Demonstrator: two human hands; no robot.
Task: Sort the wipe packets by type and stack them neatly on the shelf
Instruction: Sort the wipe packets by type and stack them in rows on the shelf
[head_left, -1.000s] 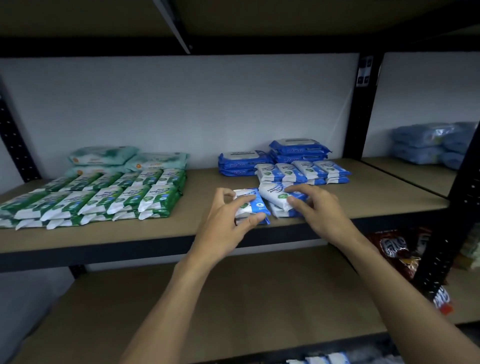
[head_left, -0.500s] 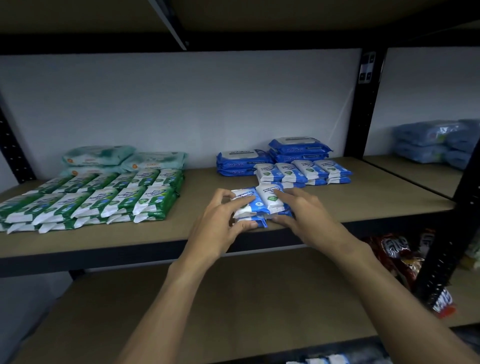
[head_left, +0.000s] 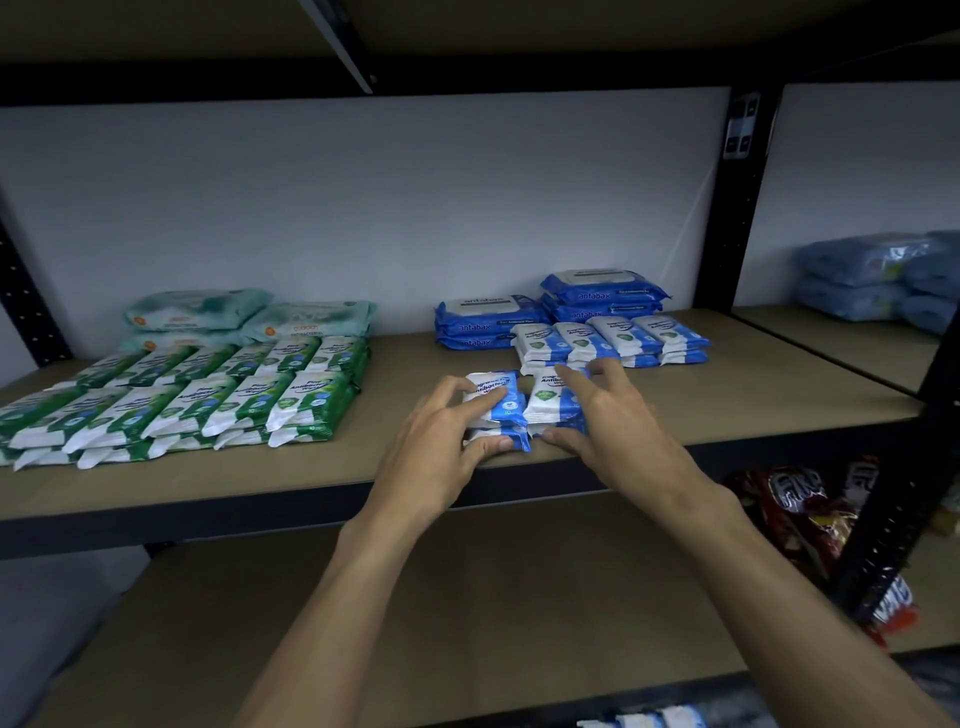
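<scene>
Two short stacks of small blue-and-white wipe packets sit side by side near the front edge of the wooden shelf (head_left: 727, 410). My left hand (head_left: 441, 441) grips the left stack (head_left: 493, 397), fingers on top and thumb at its front end. My right hand (head_left: 608, 421) grips the right stack (head_left: 550, 400) the same way. Behind them lies a row of the same small blue packets (head_left: 613, 340), with large dark blue packs (head_left: 550, 312) at the wall. Green-and-white packets (head_left: 182, 400) fill the shelf's left part, with pale green packs (head_left: 244, 317) behind.
A black upright post (head_left: 737, 197) bounds the shelf on the right; beyond it lie pale blue packs (head_left: 878, 275). Red snack bags (head_left: 800, 509) sit on the lower shelf (head_left: 415, 623) at the right. More packets (head_left: 644, 719) show at the bottom edge.
My right hand slid its stack left until it sits against the left stack. Both hands then pushed the two stacks slightly back toward the row behind.
</scene>
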